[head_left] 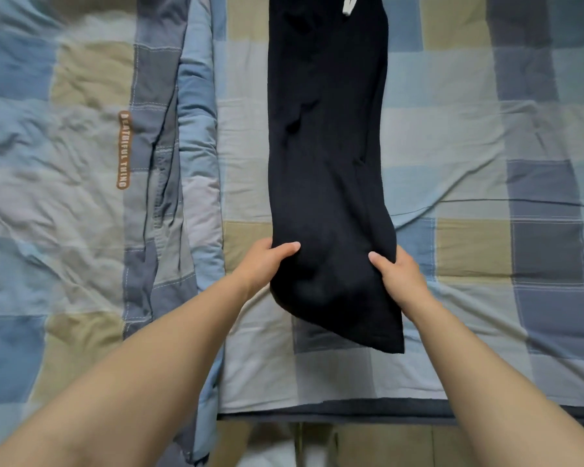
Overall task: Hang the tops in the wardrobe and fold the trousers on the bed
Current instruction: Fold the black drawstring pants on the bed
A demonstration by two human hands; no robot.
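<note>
Black trousers [327, 146] lie lengthwise on the bed [452, 136], folded leg over leg, with a white drawstring [348, 5] at the far waist end. My left hand [267, 262] grips the left edge near the leg ends, thumb on top. My right hand [397, 274] grips the right edge at the same height, thumb on the fabric. The leg ends are lifted slightly off the sheet and droop toward me.
A rumpled checked quilt [81, 163] in blue, grey and tan is piled along the left side of the bed. The bed's near edge [351, 411] runs across the bottom, with tiled floor [368, 443] below it.
</note>
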